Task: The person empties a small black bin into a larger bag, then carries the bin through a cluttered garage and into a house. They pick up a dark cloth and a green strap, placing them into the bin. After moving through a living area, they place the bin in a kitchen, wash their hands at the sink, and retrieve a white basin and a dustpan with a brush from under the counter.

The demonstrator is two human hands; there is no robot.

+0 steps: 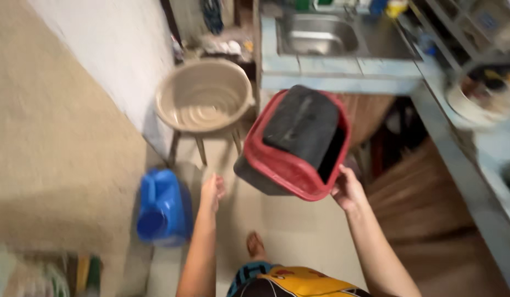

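My right hand (348, 190) grips the red rim of a small dark bin (299, 146) with a black swing lid. The bin is off the floor and tilted, its lid facing up at me. Left of the bin and below it, my left hand (212, 192) hangs free with nothing in it, fingers loosely apart. A blue plastic jug (162, 208) stands on the floor just left of that hand. The whole view is blurred by motion.
A beige basin (204, 96) rests on a low stool against the white wall. Behind it a tiled counter (337, 69) holds a steel sink (316, 34). A second counter (469, 165) with dishes runs down the right side. My foot (256, 245) is on the pale tiled floor.
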